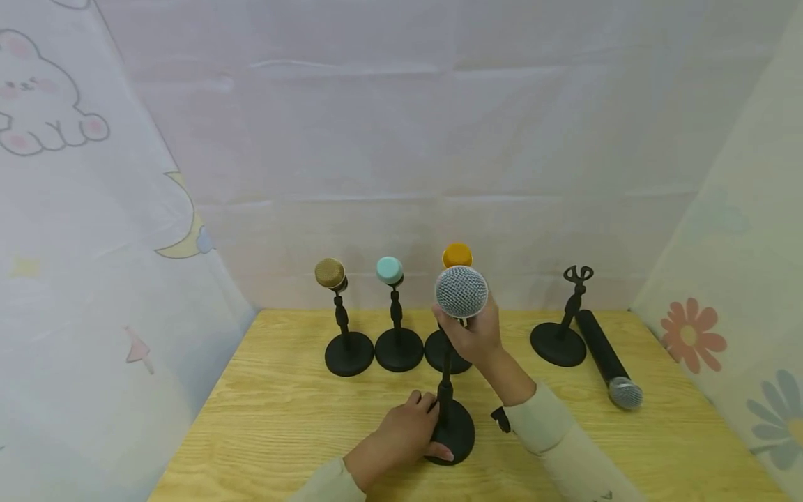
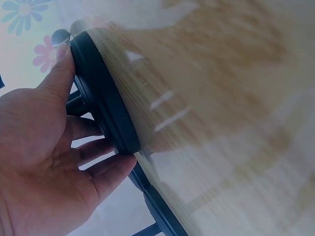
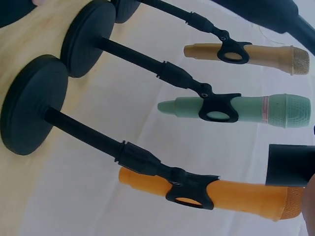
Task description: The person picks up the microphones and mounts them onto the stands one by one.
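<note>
My left hand (image 1: 401, 434) grips the round black base of a microphone stand (image 1: 463, 427) at the front of the table. In the left wrist view, the thumb and fingers (image 2: 110, 174) of that hand lie at opposite edges of the base (image 2: 106, 93). Above the stand, my right hand (image 1: 479, 335) holds a black microphone with a silver mesh head (image 1: 461, 291), which points toward the head camera. Part of its black body (image 3: 290, 164) shows at the edge of the right wrist view. Whether it sits in the stand's clip I cannot tell.
Behind stand three black stands holding a gold microphone (image 1: 330, 273), a mint green microphone (image 1: 389, 270) and an orange microphone (image 3: 246, 196). To the right, a stand with a bare clip (image 1: 558, 343) is beside a black microphone (image 1: 605, 355) lying on the wooden table (image 1: 263, 418).
</note>
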